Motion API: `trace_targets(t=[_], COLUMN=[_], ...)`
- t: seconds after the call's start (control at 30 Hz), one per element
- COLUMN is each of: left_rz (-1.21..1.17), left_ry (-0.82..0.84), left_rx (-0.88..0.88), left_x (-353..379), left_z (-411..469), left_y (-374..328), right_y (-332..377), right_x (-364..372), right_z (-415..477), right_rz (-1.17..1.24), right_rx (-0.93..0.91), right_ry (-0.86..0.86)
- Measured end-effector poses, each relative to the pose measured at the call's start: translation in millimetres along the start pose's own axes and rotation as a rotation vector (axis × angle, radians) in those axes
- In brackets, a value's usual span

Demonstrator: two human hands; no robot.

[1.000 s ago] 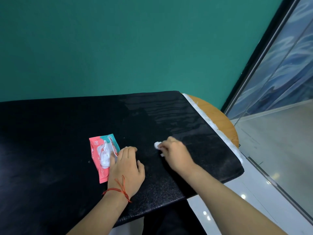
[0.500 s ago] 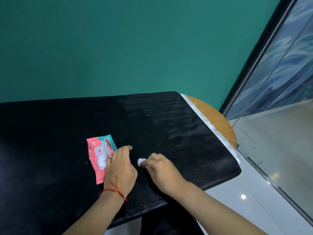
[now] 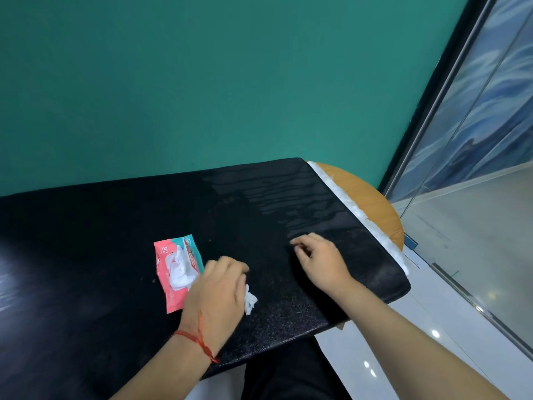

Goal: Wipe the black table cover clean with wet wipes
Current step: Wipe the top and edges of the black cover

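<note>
Resting on the black textured table cover [image 3: 115, 255], the left hand [image 3: 215, 290] lies palm down with its fingers curled over a small crumpled white wet wipe [image 3: 250, 302]; a tuft of the wipe sticks out from under the hand on its right side, pressed against the cover. A thin red string bracelet [image 3: 196, 340] circles the left wrist. Just beside that hand, on its far-left side, a flat pink-and-teal plastic packet of wet wipes [image 3: 176, 269] lies on the cover with white tissue bunched at its opening — the left hand's knuckles overlap its near right corner.

The right hand [image 3: 320, 262] sits well to the right of the left, low over the cover, fingers loosely bent and pointing left. It appears to hold nothing, though whether the fingertips touch the cover is hard to tell from this angle.

The far right part of the cover shows pale, streaky bands of sheen, while the near strip by the person's lap looks grainy and speckled. A white fibrous strip [image 3: 357, 212] runs along the cover's right edge, and beyond it a rounded orange-brown wooden tabletop [image 3: 375, 203] shows. Behind stands a plain teal wall [image 3: 202, 82]; a glass partition with a dark frame [image 3: 473, 125] is at right, above a glossy pale floor [image 3: 432, 327].
</note>
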State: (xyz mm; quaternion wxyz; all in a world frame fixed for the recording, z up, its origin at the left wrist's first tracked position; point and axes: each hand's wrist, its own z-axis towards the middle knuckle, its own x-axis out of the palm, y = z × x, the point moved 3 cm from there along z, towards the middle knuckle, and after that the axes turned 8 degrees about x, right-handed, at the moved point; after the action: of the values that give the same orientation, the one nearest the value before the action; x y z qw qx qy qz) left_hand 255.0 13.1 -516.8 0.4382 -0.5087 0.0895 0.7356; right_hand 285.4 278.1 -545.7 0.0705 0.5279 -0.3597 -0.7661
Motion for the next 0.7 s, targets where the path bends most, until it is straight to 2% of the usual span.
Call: trace_targets(t=[0.13, 0.27, 0.47, 0.57, 0.7], left_rz=[-0.025, -0.104, -0.159, -0.226, -0.298], left_ry=[0.235, 0.229, 0.219, 0.194, 0.236], left_rx=[-0.034, -0.083, -0.200, -0.124, 0.117], left_x=[30, 26, 37, 60, 103], left_z=[0, -11, 16, 53, 103], left_y=[-12, 9, 30, 18, -28], right_y=[-34, -21, -25, -27, -29], right_x=[-15, -9, -9, -8, -13], right_z=[0, -17, -14, -12, -14], right_rz=[-0.155, -0.237, -0.213, -0.187, -0.059], right_rx=[-0.027, -0.111, -0.065, -0.075, -0.054], right_ry=[-0.043, -0.079, -0.037, -0.029, -0.123])
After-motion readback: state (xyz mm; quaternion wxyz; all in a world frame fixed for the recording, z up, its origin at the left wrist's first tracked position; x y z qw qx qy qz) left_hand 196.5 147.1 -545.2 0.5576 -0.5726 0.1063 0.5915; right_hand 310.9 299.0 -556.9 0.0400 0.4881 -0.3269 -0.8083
